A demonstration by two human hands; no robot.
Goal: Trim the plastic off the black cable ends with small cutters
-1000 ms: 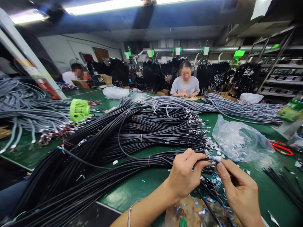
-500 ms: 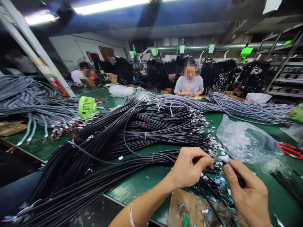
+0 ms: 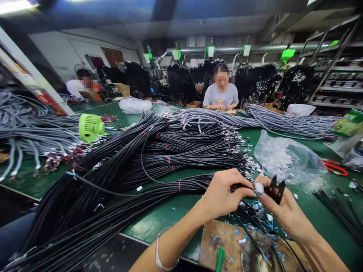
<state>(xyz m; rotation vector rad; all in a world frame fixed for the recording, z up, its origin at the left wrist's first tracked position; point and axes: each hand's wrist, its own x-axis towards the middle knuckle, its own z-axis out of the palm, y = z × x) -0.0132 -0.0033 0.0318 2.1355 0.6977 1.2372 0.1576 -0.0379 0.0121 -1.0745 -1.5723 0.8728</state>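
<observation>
My left hand (image 3: 222, 192) is closed in a pinch on the end of a black cable, whose stripped tip is mostly hidden by the fingers. My right hand (image 3: 292, 213) almost meets it, thumb and forefinger together at thin coloured wires. A white piece (image 3: 259, 188) shows at the right fingertips; whether it is tape or a finger cover I cannot tell. Dark pliers (image 3: 276, 190) with two pointed, parted jaws are tucked in my right hand, handles hidden. Below, loose black cables (image 3: 249, 236) cross a worn wooden board (image 3: 210, 241) strewn with blue scraps.
Red-banded bundles of black cable (image 3: 159, 189) cover the green table's left and middle. Behind lie grey cables (image 3: 221, 118) and a green fan (image 3: 91, 128). On the right are a clear bag (image 3: 289, 156), red-handled scissors (image 3: 336, 167) and more cables (image 3: 337, 207). A co-worker (image 3: 220, 92) sits opposite.
The view has shifted, moving the scene slightly left and up. My right hand has turned, bringing the pliers' jaws into sight. My left hand keeps its pinch.
</observation>
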